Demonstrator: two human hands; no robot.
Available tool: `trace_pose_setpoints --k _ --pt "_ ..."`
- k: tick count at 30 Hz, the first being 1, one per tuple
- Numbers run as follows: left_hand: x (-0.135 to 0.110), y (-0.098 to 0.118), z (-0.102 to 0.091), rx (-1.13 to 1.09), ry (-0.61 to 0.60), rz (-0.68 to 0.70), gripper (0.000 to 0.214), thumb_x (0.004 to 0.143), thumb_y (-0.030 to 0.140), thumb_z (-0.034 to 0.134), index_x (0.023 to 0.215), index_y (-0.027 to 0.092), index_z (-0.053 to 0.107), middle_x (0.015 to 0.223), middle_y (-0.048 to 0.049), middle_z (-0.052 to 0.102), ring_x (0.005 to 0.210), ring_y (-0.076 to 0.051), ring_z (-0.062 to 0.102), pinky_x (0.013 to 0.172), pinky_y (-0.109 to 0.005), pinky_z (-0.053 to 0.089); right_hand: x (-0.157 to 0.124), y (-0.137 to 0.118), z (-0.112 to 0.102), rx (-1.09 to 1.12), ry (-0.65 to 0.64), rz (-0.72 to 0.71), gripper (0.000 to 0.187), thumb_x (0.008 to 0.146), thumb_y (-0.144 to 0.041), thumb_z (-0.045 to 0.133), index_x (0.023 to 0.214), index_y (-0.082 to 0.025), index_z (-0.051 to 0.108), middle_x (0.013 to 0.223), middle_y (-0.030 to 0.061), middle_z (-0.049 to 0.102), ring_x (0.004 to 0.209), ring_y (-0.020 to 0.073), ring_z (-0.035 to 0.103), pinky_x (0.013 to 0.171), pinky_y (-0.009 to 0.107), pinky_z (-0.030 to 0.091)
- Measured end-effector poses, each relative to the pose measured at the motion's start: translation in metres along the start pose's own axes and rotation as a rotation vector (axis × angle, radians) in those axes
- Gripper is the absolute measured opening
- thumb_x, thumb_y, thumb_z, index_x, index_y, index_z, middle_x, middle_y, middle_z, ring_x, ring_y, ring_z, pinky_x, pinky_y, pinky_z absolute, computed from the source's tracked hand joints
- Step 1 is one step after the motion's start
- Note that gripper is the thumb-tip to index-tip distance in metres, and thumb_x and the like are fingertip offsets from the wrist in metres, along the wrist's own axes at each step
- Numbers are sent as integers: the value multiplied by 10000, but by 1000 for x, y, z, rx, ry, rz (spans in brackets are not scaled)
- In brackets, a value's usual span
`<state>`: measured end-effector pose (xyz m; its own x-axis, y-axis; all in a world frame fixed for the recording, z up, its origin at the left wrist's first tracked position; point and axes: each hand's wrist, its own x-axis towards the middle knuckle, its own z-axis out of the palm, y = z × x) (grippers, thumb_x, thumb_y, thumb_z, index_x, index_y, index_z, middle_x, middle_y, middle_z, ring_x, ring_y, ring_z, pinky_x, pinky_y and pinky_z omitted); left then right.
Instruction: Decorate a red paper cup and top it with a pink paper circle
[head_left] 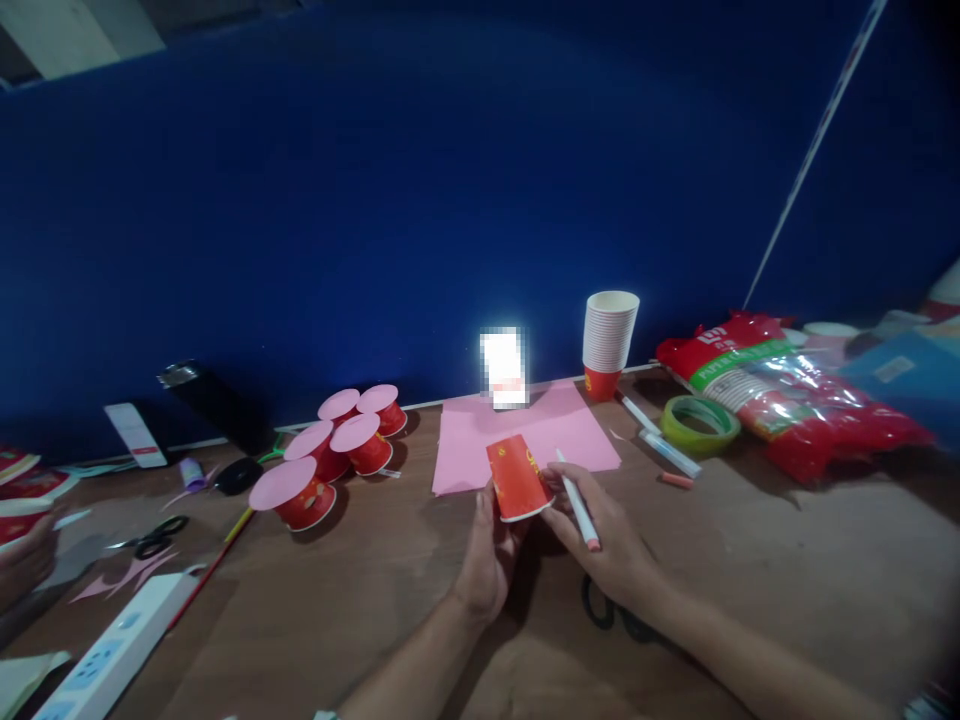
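My left hand is closed around a red paper cup with gold print, turned mouth down and slightly tilted. Between the fingers of my right hand lies a white marker with a pinkish-red end; its fingertips also touch the cup's rim. Behind the cup, pink paper sheets lie flat on the table. To the left stand several upturned red cups topped with pink paper discs. Black scissors are partly hidden under my right forearm.
A stack of paper cups, green tape, a clear-barrelled pen and a red bag are at right. Left are a power strip, other scissors and another person's hand. A blue partition rises behind.
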<state>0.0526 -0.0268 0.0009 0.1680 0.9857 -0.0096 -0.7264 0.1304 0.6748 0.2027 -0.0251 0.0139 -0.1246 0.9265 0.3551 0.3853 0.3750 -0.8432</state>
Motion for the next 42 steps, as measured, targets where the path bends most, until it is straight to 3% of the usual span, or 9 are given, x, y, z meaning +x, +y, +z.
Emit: trace_pose_setpoints --k 10,19,29,35,42 --pt "1 1 -4 48 -8 2 498 891 553 485 1292 269 570 1369 -26 574 1344 -253 434 1131 -389 336 0 11 2 0 -12 7 404 887 -338 567 1256 -219 451 1230 108 622 1074 236 651 910 388 541" --pt "2 1 0 -7 53 -30 489 864 537 549 1207 201 639 1254 -72 656 1240 -267 543 1097 -395 379 -3 6 3 -35 29 -42 357 885 -277 555 1226 -209 479 1177 105 647 919 198 682 798 323 570" --pt "3 -1 -4 54 -9 9 371 851 322 631 1196 186 619 1202 -92 675 1139 -246 607 1062 -400 399 -3 7 3 -69 68 -135 292 892 -228 526 1183 -211 516 1127 104 655 903 200 684 802 336 572" --pt "3 0 -5 56 17 -6 371 797 292 683 1147 177 639 1153 -95 695 1108 -246 624 1048 -379 403 -2 6 2 -105 61 -140 291 891 -223 506 1182 -223 517 1109 111 663 942 218 679 843 377 566" --pt "3 0 -5 49 16 -15 342 809 256 654 1142 180 642 1134 -89 701 1103 -259 624 1025 -403 424 -1 3 1 -92 66 -146 284 891 -213 501 1174 -212 520 1111 109 667 945 209 683 831 347 569"
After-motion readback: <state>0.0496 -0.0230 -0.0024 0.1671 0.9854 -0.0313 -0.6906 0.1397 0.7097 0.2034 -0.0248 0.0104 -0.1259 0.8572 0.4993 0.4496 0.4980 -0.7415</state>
